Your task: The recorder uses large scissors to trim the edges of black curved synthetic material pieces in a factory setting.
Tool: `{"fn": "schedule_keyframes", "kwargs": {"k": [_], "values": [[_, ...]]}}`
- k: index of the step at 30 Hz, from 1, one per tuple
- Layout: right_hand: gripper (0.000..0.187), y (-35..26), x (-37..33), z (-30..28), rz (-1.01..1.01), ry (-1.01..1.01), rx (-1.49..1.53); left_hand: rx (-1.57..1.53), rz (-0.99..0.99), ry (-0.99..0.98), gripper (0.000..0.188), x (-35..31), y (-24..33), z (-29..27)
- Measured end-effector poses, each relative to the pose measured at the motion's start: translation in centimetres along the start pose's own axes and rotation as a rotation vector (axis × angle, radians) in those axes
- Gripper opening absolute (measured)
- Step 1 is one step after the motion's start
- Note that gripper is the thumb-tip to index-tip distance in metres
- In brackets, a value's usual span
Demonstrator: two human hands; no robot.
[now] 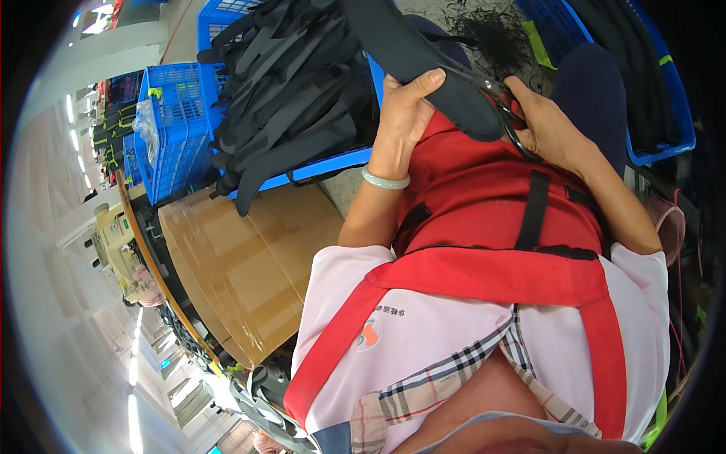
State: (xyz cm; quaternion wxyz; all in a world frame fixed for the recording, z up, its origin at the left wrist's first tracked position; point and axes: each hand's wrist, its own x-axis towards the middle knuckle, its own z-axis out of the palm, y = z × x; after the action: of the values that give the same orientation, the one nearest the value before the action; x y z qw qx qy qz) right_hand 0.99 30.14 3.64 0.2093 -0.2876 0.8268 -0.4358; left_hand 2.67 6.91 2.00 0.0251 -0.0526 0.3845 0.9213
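My left hand [407,110] grips a long black padded fabric strip [404,47] near its rounded end, with the thumb stretched along it. The strip runs up past the top edge of the view. My right hand [548,125] is closed on a pair of scissors [493,88], with its dark handle loops around the fingers. The scissor blades point to the upper left and lie along the strip's edge; whether they are parted I cannot tell. Below both hands is my red apron [469,204].
A blue crate [344,160] heaped with similar black strips stands on the left, beside a taped cardboard box [249,265]. More blue crates [178,113] are farther left. At the right is another blue crate [684,147] holding black pieces. Black trimmings [503,38] litter the floor ahead.
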Motion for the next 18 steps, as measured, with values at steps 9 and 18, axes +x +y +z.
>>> {"fn": "schedule_keyframes", "kwargs": {"k": [9, 18], "values": [[0.031, 0.2, 0.8, 0.5, 0.013, -0.035, 0.081, -0.083, -0.008, -0.042, 0.023, -0.1, -0.2, -0.3], [0.029, 1.1, 0.9, 1.2, 0.023, 0.027, 0.021, -0.107, -0.073, -0.062, 0.029, 1.1, 0.6, -1.3]]}}
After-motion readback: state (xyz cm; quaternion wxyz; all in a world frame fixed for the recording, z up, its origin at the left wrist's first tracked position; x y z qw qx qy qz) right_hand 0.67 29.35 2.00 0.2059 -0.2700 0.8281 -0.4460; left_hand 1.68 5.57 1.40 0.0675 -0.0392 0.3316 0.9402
